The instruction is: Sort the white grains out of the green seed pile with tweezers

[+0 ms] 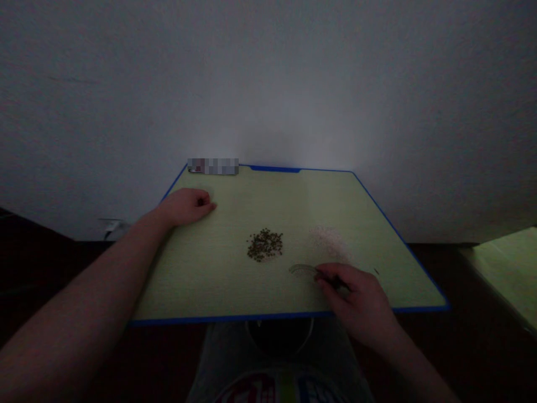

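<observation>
A pale green table with a blue edge stands against a white wall. A small heap of dark green grains lies near its middle. To the right is a faint patch of pale grains. My right hand rests near the front edge, fingers pinched on the handle of a small clear spoon whose bowl points left, just below the dark heap. My left hand lies on the table's left side, fingers curled in a loose fist, holding nothing that I can see.
A blurred small flat object lies at the table's far left corner. A second green surface shows at the right edge. A bowl-like rim sits below the front edge above my lap. The room is dim.
</observation>
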{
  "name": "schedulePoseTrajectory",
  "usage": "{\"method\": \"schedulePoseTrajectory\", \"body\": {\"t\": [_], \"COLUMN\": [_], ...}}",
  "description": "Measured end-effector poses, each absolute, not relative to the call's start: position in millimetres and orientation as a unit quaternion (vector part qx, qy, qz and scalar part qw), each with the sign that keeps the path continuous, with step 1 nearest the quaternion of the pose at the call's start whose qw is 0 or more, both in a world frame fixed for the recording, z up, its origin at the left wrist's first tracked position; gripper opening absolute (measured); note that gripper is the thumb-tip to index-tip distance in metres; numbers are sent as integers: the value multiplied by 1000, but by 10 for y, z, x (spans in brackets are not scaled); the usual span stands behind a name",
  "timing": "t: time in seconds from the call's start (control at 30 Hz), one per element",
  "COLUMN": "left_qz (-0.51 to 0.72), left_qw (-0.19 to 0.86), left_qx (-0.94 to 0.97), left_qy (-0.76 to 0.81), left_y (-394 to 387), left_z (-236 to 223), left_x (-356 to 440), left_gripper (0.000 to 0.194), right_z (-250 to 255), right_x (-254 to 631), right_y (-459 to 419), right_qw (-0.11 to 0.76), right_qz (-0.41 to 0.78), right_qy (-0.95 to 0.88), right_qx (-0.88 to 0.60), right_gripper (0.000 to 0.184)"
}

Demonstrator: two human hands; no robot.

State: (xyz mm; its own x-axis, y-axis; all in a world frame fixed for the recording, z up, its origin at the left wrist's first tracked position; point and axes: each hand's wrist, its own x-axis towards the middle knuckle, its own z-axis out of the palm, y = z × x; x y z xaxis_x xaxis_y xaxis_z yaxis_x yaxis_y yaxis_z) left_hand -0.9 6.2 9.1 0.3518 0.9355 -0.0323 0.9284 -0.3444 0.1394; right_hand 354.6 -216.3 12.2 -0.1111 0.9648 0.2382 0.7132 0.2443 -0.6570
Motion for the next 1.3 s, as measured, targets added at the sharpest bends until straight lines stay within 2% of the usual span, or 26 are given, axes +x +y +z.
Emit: {"method": "schedulePoseTrajectory", "body": {"t": [0.13, 0.27, 0.9, 1.17, 1.3], "left_qz": [23, 26, 26, 30, 29], "left_qw": [69, 65, 73, 76, 77], "left_qx": [818, 820, 817, 821, 820], "left_qy": [571, 568, 571, 565, 566], "left_y": [65, 73, 48, 59, 53], "left_z": [89, 86, 134, 122, 129], "left_x": [-10, -22, 7, -2, 5], "left_gripper": [41, 42, 40, 39, 40], "right_z": [86, 70, 16, 0, 6], "right_x": [3473, 3378, 3326, 3399, 3295], "right_y": [-2136, -2066, -1887, -1904, -1855], "right_qw": [323, 304, 298, 325, 302], "right_qz": [94, 54, 20, 12, 20], "right_qy": [-751, -769, -732, -708, -731], "right_qx": [-568, -560, -612, -627, -612], "right_gripper": [21, 24, 25, 23, 26]}}
